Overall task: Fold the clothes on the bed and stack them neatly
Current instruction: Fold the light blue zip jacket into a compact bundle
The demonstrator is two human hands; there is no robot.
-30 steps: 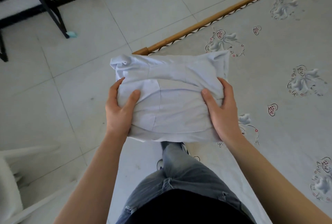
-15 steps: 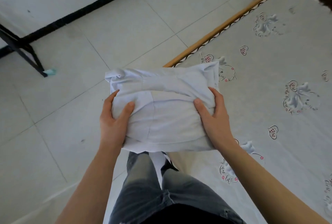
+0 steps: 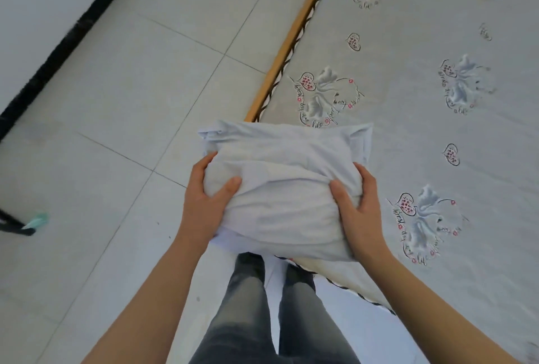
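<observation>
Both hands [image 3: 204, 206] gripping folded garment [image 3: 285, 188] over bed [image 3: 437, 136] corner.

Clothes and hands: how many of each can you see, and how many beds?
Folded pale blue garment: 1, held in the air between both hands
Hands: 2, left hand and right hand, each gripping one side
Bed with flower-print cover: 1
Total: 4
</observation>
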